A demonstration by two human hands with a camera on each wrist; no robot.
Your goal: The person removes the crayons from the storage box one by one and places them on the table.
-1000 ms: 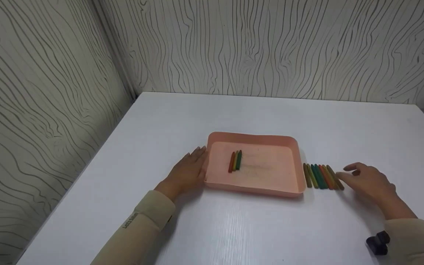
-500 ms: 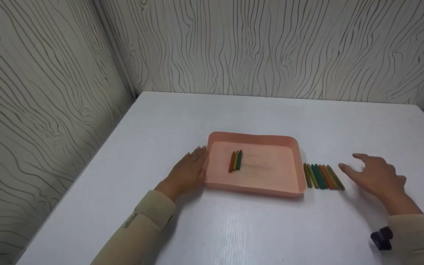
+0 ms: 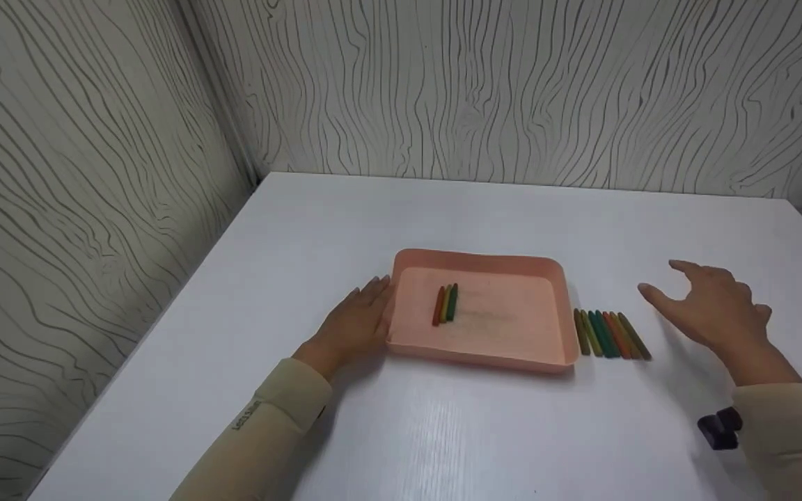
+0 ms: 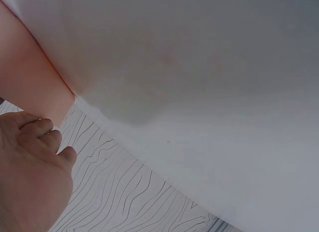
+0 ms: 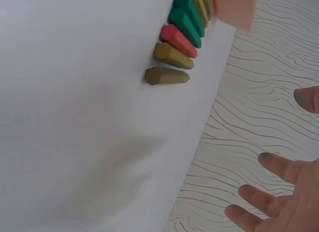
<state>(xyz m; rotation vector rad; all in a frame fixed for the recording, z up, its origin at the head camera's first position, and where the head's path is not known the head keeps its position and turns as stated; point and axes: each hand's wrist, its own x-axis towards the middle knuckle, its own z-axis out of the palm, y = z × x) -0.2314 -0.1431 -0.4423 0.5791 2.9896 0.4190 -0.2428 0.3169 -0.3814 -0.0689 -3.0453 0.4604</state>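
Note:
A shallow pink tray (image 3: 512, 306) lies on the table, holding a red, a yellow and a green crayon (image 3: 452, 303) side by side near its left part. Against the tray's left wall rests my left hand (image 3: 352, 323), fingers straight; the left wrist view shows this hand (image 4: 35, 167) beside the pink wall (image 4: 35, 72). Several crayons in olive, yellow, green and red (image 3: 606, 334) form a row just right of the tray. Up and to the right of that row, my right hand (image 3: 714, 306) hovers with fingers spread and nothing in it. An olive crayon (image 5: 167, 76) ends the row in the right wrist view.
The white table (image 3: 443, 431) reaches back to a wall (image 3: 477, 90) with a dark wood-grain pattern. Another patterned wall (image 3: 81, 209) stands along the left. A small black object (image 3: 719, 428) sits at the right sleeve's cuff.
My right hand has drawn away from the end of the crayon row, moving up and to the right, and its fingers have spread. The left hand, tray and crayons stay in place.

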